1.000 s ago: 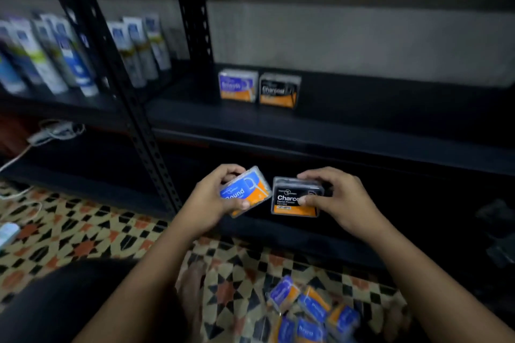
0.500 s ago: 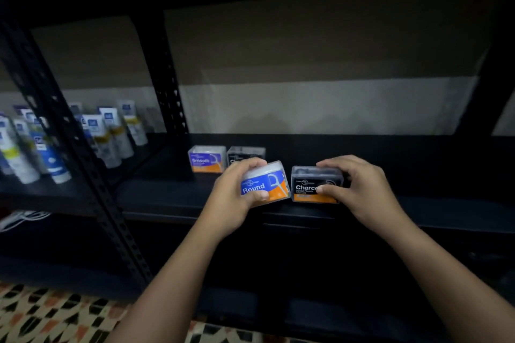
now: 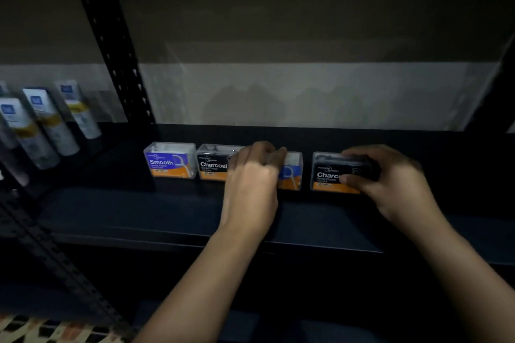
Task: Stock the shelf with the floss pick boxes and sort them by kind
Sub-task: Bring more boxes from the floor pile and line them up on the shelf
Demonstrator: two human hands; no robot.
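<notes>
On the dark shelf [image 3: 167, 211] a purple "Smooth" floss box [image 3: 170, 160] stands beside a black "Charcoal" box [image 3: 213, 163]. My left hand [image 3: 250, 178] grips a blue "Round" box [image 3: 291, 171], which sits on the shelf just right of that Charcoal box; the hand hides most of its label. Further right, my right hand [image 3: 390, 178] holds a second black Charcoal box [image 3: 334, 172], fingers curled over its top and thumb on its front. It too rests on the shelf, with a gap between it and the Round box.
Several white tubes [image 3: 50, 125] stand on the neighbouring shelf at the left, behind a black perforated upright [image 3: 117, 64]. Another upright [image 3: 41, 245] slants down at the lower left. Patterned floor tiles [image 3: 41, 328] show at the bottom left corner. The shelf runs on to the right of the boxes.
Both hands moved forward from the shelf's front edge and brought the Round and Charcoal boxes down onto the shelf, in line with the two boxes standing there. The camera moved closer.
</notes>
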